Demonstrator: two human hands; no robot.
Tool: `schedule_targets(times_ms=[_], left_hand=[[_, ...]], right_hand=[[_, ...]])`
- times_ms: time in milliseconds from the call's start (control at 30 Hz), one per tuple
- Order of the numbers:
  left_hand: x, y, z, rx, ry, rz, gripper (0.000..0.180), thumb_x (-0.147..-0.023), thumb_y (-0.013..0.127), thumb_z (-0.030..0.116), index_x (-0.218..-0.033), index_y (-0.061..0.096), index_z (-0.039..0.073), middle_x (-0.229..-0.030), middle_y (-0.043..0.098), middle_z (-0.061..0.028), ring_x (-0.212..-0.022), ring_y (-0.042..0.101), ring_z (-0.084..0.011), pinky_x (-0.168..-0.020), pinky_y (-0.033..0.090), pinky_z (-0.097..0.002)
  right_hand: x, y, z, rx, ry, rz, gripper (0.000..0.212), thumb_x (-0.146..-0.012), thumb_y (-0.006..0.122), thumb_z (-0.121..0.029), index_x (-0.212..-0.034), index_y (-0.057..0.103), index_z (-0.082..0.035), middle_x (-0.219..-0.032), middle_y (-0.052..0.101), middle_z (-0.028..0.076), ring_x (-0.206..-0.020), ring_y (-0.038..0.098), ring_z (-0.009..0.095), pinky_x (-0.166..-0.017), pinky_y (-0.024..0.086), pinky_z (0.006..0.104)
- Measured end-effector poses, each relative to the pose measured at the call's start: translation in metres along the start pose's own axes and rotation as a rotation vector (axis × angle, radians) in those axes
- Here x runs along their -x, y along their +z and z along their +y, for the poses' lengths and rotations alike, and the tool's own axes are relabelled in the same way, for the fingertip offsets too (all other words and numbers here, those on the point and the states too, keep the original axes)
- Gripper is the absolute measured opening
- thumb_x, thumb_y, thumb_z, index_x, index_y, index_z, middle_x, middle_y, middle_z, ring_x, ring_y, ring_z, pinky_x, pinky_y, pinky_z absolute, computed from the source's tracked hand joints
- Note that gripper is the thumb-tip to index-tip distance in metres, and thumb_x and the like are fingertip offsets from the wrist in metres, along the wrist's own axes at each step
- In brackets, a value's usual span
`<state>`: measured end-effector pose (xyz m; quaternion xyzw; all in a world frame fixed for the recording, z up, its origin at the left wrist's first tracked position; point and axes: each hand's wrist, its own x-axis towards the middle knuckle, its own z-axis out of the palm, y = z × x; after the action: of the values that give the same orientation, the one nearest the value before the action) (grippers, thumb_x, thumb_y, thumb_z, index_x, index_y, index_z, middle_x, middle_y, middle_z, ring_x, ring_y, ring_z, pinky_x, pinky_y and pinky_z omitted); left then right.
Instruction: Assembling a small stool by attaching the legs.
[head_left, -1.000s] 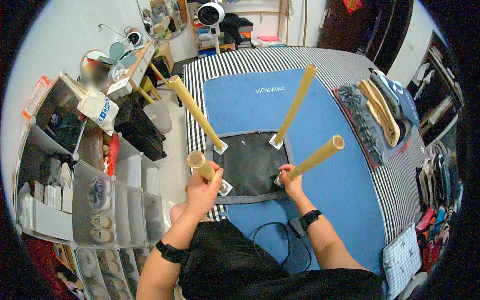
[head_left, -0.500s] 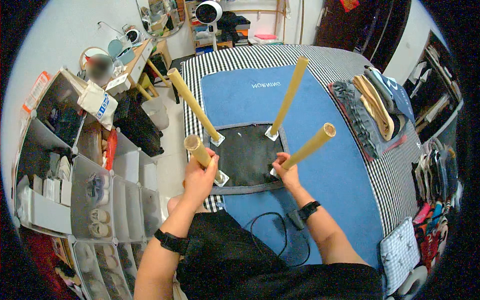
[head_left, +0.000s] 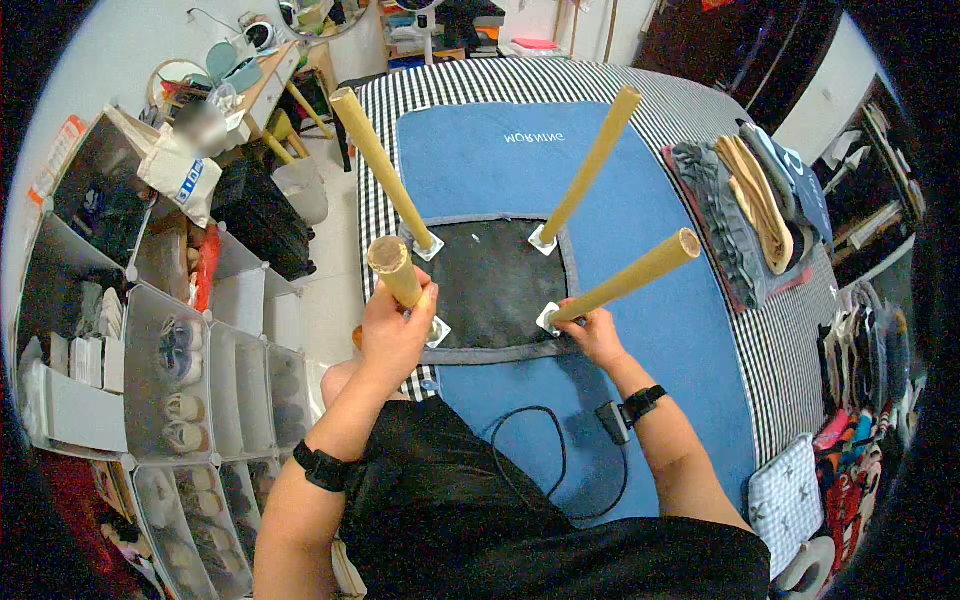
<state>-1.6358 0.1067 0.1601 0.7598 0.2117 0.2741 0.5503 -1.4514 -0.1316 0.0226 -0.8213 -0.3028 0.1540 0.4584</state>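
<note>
An upturned stool lies with its dark, grey-edged seat [head_left: 495, 290] down and several round wooden legs pointing up. White square plates [head_left: 543, 240] sit at the feet of the legs. My left hand [head_left: 397, 325] is wrapped round the near left leg [head_left: 393, 268], below its top end. At the near right corner, my right hand [head_left: 594, 336] grips the near right leg [head_left: 635, 272] low down, close to its plate; this leg slants out to the right. The far left leg [head_left: 385, 175] and far right leg [head_left: 592, 165] stand untouched, both leaning outward.
Under the stool is a blue mat [head_left: 660, 400] on a black-and-white checked bedcover [head_left: 790, 370]. A black cable [head_left: 565, 455] loops near my right wrist. Folded clothes [head_left: 750, 210] lie at the right. Clear shoe boxes [head_left: 185, 380] and a black suitcase [head_left: 262, 215] stand at the left.
My right hand has shifted to the right around the foot of the near right leg. My left hand keeps its hold. The whole view has tipped slightly downward.
</note>
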Motion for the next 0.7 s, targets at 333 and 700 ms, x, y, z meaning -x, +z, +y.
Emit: schedule_targets(times_ms=[333,700], left_hand=[[0.0,-0.001,-0.003,0.044,-0.013,0.001,0.016,-0.08,0.061,0.012,-0.091,0.052,0.004,-0.081,0.057,-0.0034,-0.073,0.055,-0.0122,-0.065,0.044,-0.0267],[-0.032,-0.075,-0.015,0.451,-0.078,-0.248,0.048,-0.075,0.056,-0.001,-0.121,0.043,0.002,-0.114,0.049,-0.0075,-0.105,0.05,-0.0166,-0.087,0.042,-0.0303]], right_hand=[[0.005,0.026,0.003,0.032,0.085,0.235,0.031,-0.074,0.07,-0.012,-0.101,0.059,-0.003,-0.085,0.064,0.007,-0.076,0.06,0.013,-0.067,0.048,0.0271],[0.025,0.032,-0.009,-0.047,0.047,0.273,0.027,-0.072,0.068,-0.007,-0.095,0.054,-0.001,-0.081,0.059,0.007,-0.072,0.057,0.015,-0.065,0.046,0.0285]])
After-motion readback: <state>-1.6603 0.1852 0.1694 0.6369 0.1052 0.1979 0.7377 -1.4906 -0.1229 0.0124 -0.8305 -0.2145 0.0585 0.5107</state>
